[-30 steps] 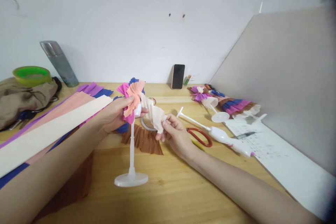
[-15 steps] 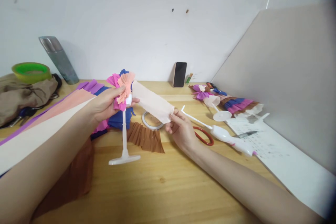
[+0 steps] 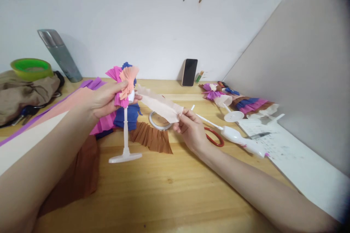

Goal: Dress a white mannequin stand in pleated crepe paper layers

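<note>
Cream strip [image 3: 160, 105] stretches above the surface [image 3: 175, 185], left of the red loop [image 3: 214, 137]. The left hand [image 3: 106, 100] pinches pleated paper [image 3: 128, 80] at the white stand [image 3: 126, 131]; the right hand [image 3: 193, 129] grips the strip's right end. Spreading the strip seems in hand; any next move calls for steady pinches.

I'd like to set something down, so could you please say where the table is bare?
Bare: the near tabletop, between the brown sheet and right forearm; a narrow strip along the wall, just left of the phone. Crowded: the left, under paper strips, and the right, around the white figure and board.
</note>
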{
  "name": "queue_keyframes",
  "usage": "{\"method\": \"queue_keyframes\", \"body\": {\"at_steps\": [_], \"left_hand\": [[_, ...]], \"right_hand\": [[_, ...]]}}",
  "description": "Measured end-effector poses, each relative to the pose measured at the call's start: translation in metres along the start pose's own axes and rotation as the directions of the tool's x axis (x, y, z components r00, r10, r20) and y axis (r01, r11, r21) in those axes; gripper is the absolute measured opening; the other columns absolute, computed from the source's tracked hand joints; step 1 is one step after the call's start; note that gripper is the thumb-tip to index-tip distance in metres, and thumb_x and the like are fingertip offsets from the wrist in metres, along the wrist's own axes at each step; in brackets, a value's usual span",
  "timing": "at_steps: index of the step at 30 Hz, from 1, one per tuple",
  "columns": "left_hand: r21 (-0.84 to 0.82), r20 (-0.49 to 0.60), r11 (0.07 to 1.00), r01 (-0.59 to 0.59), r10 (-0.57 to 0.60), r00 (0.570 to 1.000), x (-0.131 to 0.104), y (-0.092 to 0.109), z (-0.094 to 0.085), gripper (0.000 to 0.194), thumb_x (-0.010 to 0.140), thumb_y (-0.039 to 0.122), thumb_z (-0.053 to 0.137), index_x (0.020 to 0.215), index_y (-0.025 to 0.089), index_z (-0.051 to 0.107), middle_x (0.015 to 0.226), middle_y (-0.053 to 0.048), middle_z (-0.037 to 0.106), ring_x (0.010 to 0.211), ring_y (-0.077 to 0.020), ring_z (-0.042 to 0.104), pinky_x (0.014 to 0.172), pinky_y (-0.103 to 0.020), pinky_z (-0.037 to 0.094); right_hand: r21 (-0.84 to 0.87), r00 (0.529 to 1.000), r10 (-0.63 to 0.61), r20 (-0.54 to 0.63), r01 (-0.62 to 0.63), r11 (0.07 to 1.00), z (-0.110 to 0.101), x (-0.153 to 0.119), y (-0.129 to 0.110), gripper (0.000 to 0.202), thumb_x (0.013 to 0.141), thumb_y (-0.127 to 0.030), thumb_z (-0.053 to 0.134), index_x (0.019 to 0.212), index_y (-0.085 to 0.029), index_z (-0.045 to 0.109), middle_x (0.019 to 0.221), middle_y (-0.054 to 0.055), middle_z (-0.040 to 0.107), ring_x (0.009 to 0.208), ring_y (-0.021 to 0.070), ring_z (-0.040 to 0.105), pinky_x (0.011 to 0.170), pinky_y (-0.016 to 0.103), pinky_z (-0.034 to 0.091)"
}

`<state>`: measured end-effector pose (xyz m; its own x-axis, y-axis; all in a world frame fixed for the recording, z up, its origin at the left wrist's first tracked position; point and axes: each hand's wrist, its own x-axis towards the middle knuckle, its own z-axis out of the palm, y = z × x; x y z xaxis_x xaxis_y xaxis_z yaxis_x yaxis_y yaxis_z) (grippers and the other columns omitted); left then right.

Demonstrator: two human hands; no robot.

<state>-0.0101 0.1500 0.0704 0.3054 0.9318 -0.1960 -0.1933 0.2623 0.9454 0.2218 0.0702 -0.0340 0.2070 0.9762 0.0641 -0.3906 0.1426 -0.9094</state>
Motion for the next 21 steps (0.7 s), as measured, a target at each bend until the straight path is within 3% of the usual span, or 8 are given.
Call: {"method": "queue_keyframes", "body": {"at_steps": [4,9,11,14,17,19,21], "left_hand": [[0.014,-0.073,0.998,-0.062,0.063,0.995,-0.005,0.014,-0.004,0.031,0.102,0.013,0.039,0.088,0.002,0.064,0.073,-0.014,0.074,0.072,-0.0173,0.075,0.073,-0.026,0.064],[0.063,-0.132,0.991,-0.116,0.123,0.984,-0.021,0.030,0.000,0.034,0.102,0.018,0.040,0.080,0.009,0.064,0.076,-0.011,0.074,0.079,-0.0173,0.073,0.108,-0.045,0.050],[0.100,-0.130,0.987,-0.129,0.141,0.981,-0.027,0.034,0.005,0.039,0.103,0.017,0.037,0.076,0.010,0.063,0.076,-0.009,0.072,0.080,-0.0171,0.071,0.114,-0.049,0.043],[0.142,-0.151,0.980,-0.139,0.161,0.975,-0.033,0.037,0.010,0.040,0.103,0.016,0.034,0.077,0.010,0.063,0.075,-0.007,0.070,0.079,-0.0161,0.070,0.114,-0.050,0.042],[0.147,-0.113,0.980,-0.135,0.153,0.982,-0.033,0.036,0.010,0.038,0.104,0.016,0.033,0.081,0.008,0.062,0.074,-0.006,0.069,0.083,-0.0166,0.070,0.112,-0.051,0.043],[0.139,-0.063,0.982,-0.125,0.135,0.989,-0.033,0.034,0.010,0.036,0.104,0.017,0.034,0.081,0.008,0.061,0.076,-0.008,0.070,0.087,-0.0184,0.070,0.112,-0.052,0.041],[0.137,-0.040,0.983,-0.120,0.127,0.991,-0.032,0.032,0.010,0.034,0.103,0.018,0.037,0.082,0.008,0.062,0.078,-0.009,0.071,0.089,-0.0208,0.070,0.112,-0.055,0.040]], "right_hand": [[-0.057,0.998,0.028,0.062,-0.024,0.998,0.001,-0.007,0.004,0.028,0.070,-0.037,0.078,0.076,-0.021,0.056,0.047,-0.006,0.060,0.039,0.0087,0.054,0.041,0.018,0.036],[-0.206,0.978,0.122,0.169,-0.086,0.975,0.000,-0.017,0.008,0.028,0.073,-0.041,0.076,0.078,-0.019,0.058,0.049,-0.008,0.056,0.037,0.0075,0.053,0.040,0.017,0.036],[-0.286,0.951,0.162,0.263,-0.084,0.955,0.001,-0.023,0.008,0.027,0.076,-0.041,0.074,0.080,-0.019,0.058,0.053,-0.008,0.056,0.038,0.0074,0.053,0.041,0.017,0.038],[-0.434,0.868,0.244,0.433,-0.037,0.900,0.006,-0.035,0.007,0.022,0.083,-0.039,0.067,0.083,-0.019,0.059,0.058,-0.006,0.058,0.042,0.0090,0.056,0.043,0.019,0.043],[-0.578,0.796,0.190,0.575,0.231,0.782,0.011,-0.045,0.004,0.013,0.090,-0.031,0.058,0.089,-0.020,0.064,0.062,-0.002,0.062,0.049,0.0112,0.060,0.049,0.021,0.045],[-0.586,0.743,0.054,0.667,0.478,0.654,0.011,-0.046,0.000,0.016,0.093,-0.027,0.053,0.094,-0.021,0.067,0.073,0.003,0.070,0.062,0.0141,0.065,0.058,0.024,0.049],[-0.585,0.715,-0.064,0.696,0.618,0.525,0.008,-0.040,-0.005,0.020,0.094,-0.026,0.051,0.097,-0.022,0.070,0.087,0.006,0.075,0.076,0.0171,0.069,0.069,0.028,0.052]]}}
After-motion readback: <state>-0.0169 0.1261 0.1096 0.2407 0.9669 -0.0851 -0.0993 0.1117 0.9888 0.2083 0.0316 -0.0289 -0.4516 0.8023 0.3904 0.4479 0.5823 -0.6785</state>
